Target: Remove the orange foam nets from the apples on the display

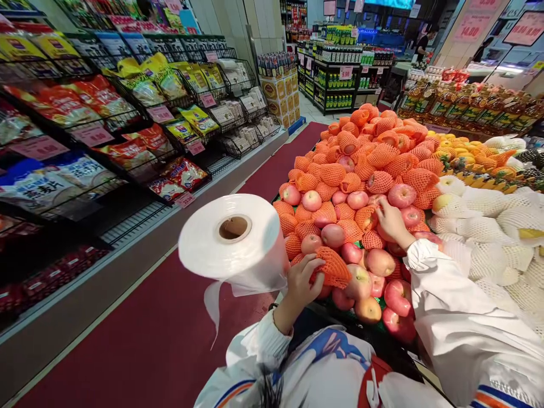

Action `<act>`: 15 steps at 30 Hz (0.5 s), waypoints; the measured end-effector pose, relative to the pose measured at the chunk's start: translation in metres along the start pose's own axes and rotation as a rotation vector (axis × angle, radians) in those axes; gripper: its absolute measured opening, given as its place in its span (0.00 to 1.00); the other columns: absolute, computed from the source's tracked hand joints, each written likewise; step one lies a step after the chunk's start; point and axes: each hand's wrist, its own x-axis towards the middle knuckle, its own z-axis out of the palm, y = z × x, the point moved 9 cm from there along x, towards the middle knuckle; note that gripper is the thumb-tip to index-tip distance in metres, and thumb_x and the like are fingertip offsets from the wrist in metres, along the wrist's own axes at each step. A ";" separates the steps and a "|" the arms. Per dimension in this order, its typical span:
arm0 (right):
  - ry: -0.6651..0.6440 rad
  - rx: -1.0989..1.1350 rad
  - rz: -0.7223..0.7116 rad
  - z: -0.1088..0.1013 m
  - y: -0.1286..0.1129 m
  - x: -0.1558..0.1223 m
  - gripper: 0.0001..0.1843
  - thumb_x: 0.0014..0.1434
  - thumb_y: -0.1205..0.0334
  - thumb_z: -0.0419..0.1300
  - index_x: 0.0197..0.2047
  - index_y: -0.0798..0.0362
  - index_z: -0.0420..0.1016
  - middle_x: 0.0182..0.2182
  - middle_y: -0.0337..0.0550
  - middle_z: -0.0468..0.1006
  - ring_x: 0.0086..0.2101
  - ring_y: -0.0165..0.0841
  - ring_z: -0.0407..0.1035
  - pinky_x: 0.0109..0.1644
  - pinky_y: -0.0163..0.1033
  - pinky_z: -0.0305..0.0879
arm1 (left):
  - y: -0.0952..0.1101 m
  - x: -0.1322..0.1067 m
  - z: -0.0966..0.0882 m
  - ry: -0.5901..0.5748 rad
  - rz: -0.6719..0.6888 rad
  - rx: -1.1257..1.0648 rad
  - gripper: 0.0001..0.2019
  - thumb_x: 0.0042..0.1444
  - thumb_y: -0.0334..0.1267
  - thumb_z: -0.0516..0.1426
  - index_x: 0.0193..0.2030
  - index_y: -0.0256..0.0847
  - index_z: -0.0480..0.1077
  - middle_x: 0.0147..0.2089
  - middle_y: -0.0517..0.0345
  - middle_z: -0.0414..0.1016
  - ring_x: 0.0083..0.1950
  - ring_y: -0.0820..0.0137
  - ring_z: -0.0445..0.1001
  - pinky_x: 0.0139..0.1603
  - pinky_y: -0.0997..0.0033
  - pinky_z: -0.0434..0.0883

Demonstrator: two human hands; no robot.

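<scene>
My left hand (302, 279) is closed on an apple in an orange foam net (332, 267) at the near edge of a heap of red apples (361, 187). My right hand (390, 222) reaches further into the heap, its fingers curled among netted and bare apples; what it grips is hidden. Many apples wear orange foam nets, others lie bare. A roll of clear plastic bags (233, 241) stands just left of my left hand, a loose bag end hanging down.
Racks of packaged snacks (127, 113) line the left side across a red floor aisle (170, 328). White-netted fruit (488, 226) lies right of the apples. Bottles of oil (467, 105) and drink shelves (340, 73) stand behind. A person (423, 42) is far back.
</scene>
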 end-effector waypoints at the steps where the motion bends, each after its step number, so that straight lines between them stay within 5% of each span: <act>1: 0.088 0.074 0.046 -0.007 0.005 -0.004 0.21 0.75 0.55 0.41 0.58 0.56 0.68 0.50 0.61 0.80 0.47 0.46 0.75 0.54 0.47 0.68 | 0.001 0.000 0.003 -0.009 -0.004 -0.009 0.12 0.62 0.25 0.55 0.48 0.41 0.75 0.45 0.53 0.84 0.46 0.66 0.86 0.45 0.71 0.81; 6: 0.458 0.318 0.186 -0.041 0.021 -0.029 0.22 0.72 0.53 0.38 0.59 0.54 0.62 0.53 0.63 0.74 0.53 0.47 0.71 0.63 0.51 0.68 | -0.004 -0.001 0.031 -0.100 -0.136 -0.086 0.17 0.62 0.24 0.55 0.51 0.43 0.79 0.50 0.51 0.84 0.49 0.65 0.85 0.47 0.68 0.82; 10: 0.501 0.394 0.166 -0.045 0.013 -0.041 0.23 0.70 0.52 0.39 0.59 0.54 0.62 0.52 0.63 0.72 0.55 0.49 0.69 0.66 0.57 0.66 | -0.013 0.000 0.075 -0.188 -0.273 -0.162 0.19 0.66 0.33 0.60 0.63 0.41 0.76 0.61 0.43 0.80 0.62 0.55 0.82 0.62 0.55 0.82; 13: 0.477 0.488 0.158 -0.036 0.002 -0.052 0.17 0.69 0.53 0.41 0.54 0.50 0.61 0.48 0.59 0.71 0.50 0.46 0.68 0.63 0.57 0.69 | -0.012 0.006 0.119 -0.317 -0.343 -0.153 0.45 0.60 0.48 0.70 0.78 0.34 0.60 0.76 0.30 0.65 0.77 0.40 0.66 0.73 0.39 0.73; 15: 0.453 0.558 0.151 -0.031 -0.010 -0.062 0.13 0.69 0.51 0.43 0.49 0.48 0.60 0.44 0.53 0.71 0.45 0.43 0.69 0.57 0.53 0.73 | -0.008 0.013 0.143 -0.387 -0.342 -0.123 0.54 0.56 0.48 0.73 0.81 0.30 0.52 0.79 0.25 0.59 0.80 0.34 0.61 0.75 0.32 0.69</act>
